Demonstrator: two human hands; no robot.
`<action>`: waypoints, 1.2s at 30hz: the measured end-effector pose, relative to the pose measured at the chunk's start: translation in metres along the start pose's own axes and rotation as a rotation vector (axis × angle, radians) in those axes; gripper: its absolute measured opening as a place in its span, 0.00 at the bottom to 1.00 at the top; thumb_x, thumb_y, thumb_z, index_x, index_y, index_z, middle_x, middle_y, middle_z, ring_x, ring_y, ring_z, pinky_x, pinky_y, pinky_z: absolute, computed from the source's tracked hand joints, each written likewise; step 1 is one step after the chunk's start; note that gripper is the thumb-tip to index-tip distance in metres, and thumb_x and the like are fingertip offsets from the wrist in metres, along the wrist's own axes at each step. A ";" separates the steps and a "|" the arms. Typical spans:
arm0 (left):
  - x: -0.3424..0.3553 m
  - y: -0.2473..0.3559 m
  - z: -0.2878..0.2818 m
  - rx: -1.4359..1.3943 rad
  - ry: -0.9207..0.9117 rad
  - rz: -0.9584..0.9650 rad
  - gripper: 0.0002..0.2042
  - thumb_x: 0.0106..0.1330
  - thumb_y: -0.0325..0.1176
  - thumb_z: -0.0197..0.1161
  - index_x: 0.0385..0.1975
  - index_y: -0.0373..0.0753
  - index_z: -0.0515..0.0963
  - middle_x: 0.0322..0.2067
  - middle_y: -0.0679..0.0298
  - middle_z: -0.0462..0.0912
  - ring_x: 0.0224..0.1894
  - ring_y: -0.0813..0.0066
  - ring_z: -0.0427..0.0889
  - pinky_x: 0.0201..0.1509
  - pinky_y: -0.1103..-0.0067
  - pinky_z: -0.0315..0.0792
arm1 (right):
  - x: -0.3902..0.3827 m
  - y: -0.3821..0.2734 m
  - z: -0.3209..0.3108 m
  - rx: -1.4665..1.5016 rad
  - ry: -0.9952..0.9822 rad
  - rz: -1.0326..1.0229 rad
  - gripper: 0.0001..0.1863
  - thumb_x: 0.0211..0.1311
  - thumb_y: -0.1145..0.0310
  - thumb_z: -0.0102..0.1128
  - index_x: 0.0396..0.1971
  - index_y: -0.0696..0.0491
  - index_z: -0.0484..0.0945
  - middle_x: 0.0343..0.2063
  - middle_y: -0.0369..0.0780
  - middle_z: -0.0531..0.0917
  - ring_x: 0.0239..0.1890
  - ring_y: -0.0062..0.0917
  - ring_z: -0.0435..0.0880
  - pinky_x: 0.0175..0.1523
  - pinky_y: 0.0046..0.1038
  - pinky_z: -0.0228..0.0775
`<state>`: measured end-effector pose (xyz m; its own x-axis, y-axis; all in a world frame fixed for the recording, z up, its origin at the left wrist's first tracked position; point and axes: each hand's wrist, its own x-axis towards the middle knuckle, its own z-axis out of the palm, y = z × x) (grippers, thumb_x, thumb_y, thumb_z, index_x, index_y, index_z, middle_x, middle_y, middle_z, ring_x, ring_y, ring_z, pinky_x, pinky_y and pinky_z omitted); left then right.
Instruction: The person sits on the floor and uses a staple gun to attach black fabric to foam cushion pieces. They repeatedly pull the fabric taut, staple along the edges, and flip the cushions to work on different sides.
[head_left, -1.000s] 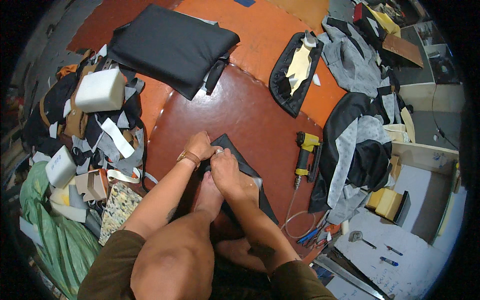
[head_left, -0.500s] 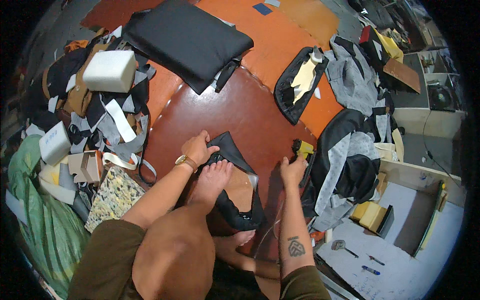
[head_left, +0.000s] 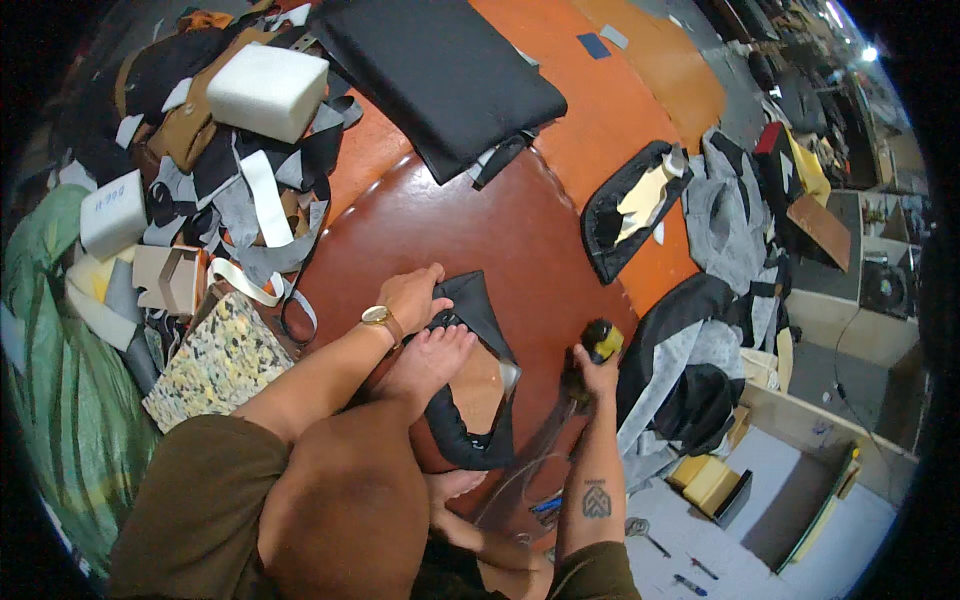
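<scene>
The left hand (head_left: 412, 296) lies flat, fingers spread, pressing the black seat cover (head_left: 470, 385) onto the reddish-brown leather sheet (head_left: 520, 240) — a bare foot (head_left: 430, 362) rests on it too. The right hand (head_left: 592, 368) is wrapped tight round a black-and-yellow pneumatic stapler (head_left: 598, 342) just right of the cover.

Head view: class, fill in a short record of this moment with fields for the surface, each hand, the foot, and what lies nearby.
surface: glossy reddish-brown leather sheet
left hand: pressed on the black leather cover piece, gold wristwatch on the wrist
right hand: gripping the yellow-and-black handheld tool
bare foot: resting on the same black piece
left side: white foam block on a heap of fabric scraps
far side: black flat cushion
</scene>
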<state>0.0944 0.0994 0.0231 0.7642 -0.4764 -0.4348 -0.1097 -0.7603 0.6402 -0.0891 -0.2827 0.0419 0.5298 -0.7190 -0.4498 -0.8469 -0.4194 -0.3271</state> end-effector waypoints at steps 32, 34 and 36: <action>-0.004 -0.011 -0.002 -0.027 0.025 0.039 0.22 0.65 0.42 0.73 0.55 0.44 0.75 0.49 0.56 0.86 0.52 0.50 0.85 0.53 0.59 0.78 | -0.105 -0.225 0.045 -0.468 -0.422 -0.337 0.25 0.54 0.52 0.71 0.47 0.53 0.87 0.45 0.55 0.88 0.51 0.52 0.87 0.57 0.48 0.80; 0.000 -0.014 0.002 -0.051 0.054 0.070 0.23 0.64 0.43 0.73 0.55 0.44 0.76 0.49 0.56 0.86 0.52 0.51 0.86 0.52 0.59 0.78 | -0.098 -0.196 0.036 -0.297 -0.250 -0.346 0.25 0.54 0.52 0.70 0.47 0.54 0.87 0.44 0.55 0.88 0.50 0.52 0.88 0.54 0.48 0.80; -0.004 -0.022 0.007 -0.067 0.084 0.069 0.22 0.63 0.44 0.74 0.54 0.44 0.78 0.47 0.57 0.87 0.49 0.53 0.86 0.50 0.61 0.78 | -0.093 -0.176 0.023 -0.209 -0.149 -0.255 0.27 0.54 0.53 0.71 0.50 0.55 0.86 0.46 0.55 0.88 0.52 0.52 0.86 0.56 0.48 0.78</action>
<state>0.0891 0.1153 0.0063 0.8072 -0.4857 -0.3354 -0.1232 -0.6944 0.7089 0.0116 -0.1298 0.1218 0.7129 -0.4951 -0.4967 -0.6700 -0.6898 -0.2742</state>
